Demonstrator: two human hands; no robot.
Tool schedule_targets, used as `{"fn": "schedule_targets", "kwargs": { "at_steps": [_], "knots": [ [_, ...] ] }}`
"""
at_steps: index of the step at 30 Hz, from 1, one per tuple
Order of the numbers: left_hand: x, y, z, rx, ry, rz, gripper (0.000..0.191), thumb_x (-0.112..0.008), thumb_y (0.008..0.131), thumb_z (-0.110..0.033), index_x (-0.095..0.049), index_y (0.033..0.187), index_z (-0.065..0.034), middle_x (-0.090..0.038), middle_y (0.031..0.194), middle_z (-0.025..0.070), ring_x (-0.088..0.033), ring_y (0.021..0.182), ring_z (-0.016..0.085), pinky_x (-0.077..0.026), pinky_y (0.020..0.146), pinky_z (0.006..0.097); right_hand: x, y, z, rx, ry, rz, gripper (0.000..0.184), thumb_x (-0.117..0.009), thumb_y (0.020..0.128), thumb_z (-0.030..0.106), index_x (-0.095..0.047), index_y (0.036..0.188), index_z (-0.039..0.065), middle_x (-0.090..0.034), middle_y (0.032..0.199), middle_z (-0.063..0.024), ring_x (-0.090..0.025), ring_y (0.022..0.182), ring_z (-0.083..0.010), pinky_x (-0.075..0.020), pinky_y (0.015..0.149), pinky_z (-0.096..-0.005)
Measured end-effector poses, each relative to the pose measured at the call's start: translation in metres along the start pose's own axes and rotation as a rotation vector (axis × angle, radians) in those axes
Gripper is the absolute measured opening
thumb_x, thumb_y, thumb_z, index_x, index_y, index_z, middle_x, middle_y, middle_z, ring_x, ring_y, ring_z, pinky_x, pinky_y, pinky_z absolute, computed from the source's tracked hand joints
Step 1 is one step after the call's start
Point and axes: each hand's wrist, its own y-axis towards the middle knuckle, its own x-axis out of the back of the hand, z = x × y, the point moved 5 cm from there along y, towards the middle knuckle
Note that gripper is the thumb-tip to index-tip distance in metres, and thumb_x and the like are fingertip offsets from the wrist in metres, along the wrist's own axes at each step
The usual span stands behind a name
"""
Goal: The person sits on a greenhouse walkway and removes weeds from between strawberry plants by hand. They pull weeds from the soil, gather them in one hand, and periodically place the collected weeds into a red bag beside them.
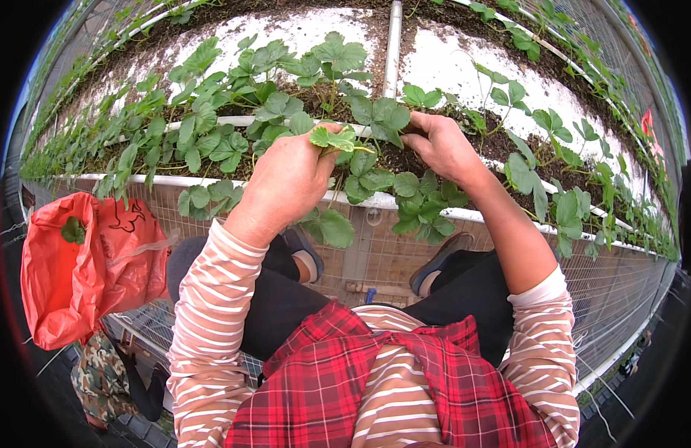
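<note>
My left hand [292, 179] is closed around a small sprig of green strawberry leaves [331, 139], whose cut-looking pale stem end points right. To its right, my right hand [443, 143] reaches into the strawberry plants [382, 117] with thumb and fingers bent together. Its fingertips touch the edge of a broad dark leaf, and what lies between them is hidden. Around both hands, strawberry plants grow from dark soil [407, 159] along a white pipe [233, 120]. More leaves [334, 227] hang over the bed's white front rail [379, 199].
A red plastic bag [65, 280] with a loose leaf [73, 231] in its mouth hangs at the left. Wire mesh [373, 241] fronts the bed. A white upright pipe [393, 50] crosses the white sheeting [480, 84]. Behind at lower left is another person in camouflage clothing [102, 381].
</note>
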Motion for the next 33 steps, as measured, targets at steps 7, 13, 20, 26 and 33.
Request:
{"fn": "schedule_targets", "kwargs": {
  "at_steps": [7,13,20,26,33],
  "knots": [
    [-0.005,-0.001,0.018,0.027,0.286,0.018,0.033,-0.058,0.084,-0.013,-0.056,0.117,-0.0105,-0.064,0.079,0.0210,-0.061,0.077,0.041,-0.047,0.067,0.0478,-0.051,0.024,0.006,0.100,-0.159,0.146,0.023,-0.061,0.078,0.011,-0.063,0.100,0.006,-0.063,0.079,-0.0231,-0.061,0.079,-0.0403,-0.0491,0.074,-0.0465],
    [-0.005,-0.001,0.028,0.049,0.368,-0.010,0.026,-0.060,0.084,-0.018,-0.058,0.109,-0.0099,-0.064,0.074,0.0176,-0.063,0.071,0.038,-0.049,0.061,0.0485,-0.070,0.021,-0.002,0.106,-0.480,0.225,0.017,-0.060,0.075,0.013,-0.063,0.091,0.009,-0.060,0.085,-0.0136,-0.061,0.084,-0.0358,-0.0501,0.072,-0.0461],
    [-0.003,0.003,0.031,0.002,0.486,-0.056,0.013,-0.060,0.079,-0.014,-0.062,0.089,-0.0058,-0.065,0.075,0.0153,-0.064,0.072,0.036,-0.050,0.061,0.0466,-0.075,0.009,0.000,0.015,-0.453,0.312,0.013,-0.060,0.075,0.013,-0.063,0.085,0.005,-0.061,0.076,-0.0197,-0.061,0.076,-0.0387,-0.0490,0.070,-0.0473],
    [0.001,-0.001,0.035,0.069,0.471,-0.017,0.012,-0.059,0.079,-0.013,-0.064,0.086,-0.0049,-0.066,0.076,0.0147,-0.064,0.074,0.036,-0.049,0.062,0.0461,-0.043,0.006,0.013,-0.139,-0.468,0.400,0.020,-0.058,0.075,0.013,-0.067,0.090,0.004,-0.064,0.080,-0.0207,-0.063,0.080,-0.0386,-0.0512,0.073,-0.0469],
    [0.032,0.010,0.018,0.160,-0.782,-0.141,0.046,-0.064,0.089,-0.036,-0.061,0.109,0.0051,-0.064,0.102,0.0037,-0.053,0.093,0.011,-0.045,0.083,0.0272,0.001,0.022,0.074,-0.069,0.184,0.209,0.023,-0.063,0.086,0.021,-0.063,0.096,0.000,-0.062,0.071,-0.0092,-0.058,0.061,-0.0178,-0.0477,0.058,-0.0335]
  ]
}}
